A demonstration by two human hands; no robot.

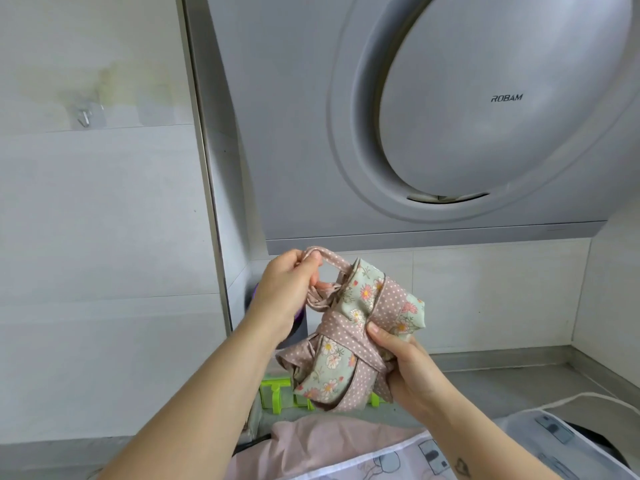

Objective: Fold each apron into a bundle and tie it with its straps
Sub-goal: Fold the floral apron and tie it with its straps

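A floral green apron bundle (341, 355) hangs in the air in front of me, wrapped by its pink dotted straps (388, 301). My left hand (289, 289) grips a loop of the strap at the bundle's upper left, fingers curled through it. My right hand (403, 362) holds the bundle's lower right side, thumb pressed on the crossing straps. Below, a pale pink cloth (325, 441) and a translucent printed apron (408, 459) lie on the counter.
A grey range hood (450, 116) fills the wall above. A green plastic rack (277, 393) stands behind the bundle, next to a dark purple-rimmed cup (298, 325). The steel counter (502, 379) stretches right. A wall hook (85, 114) sits at upper left.
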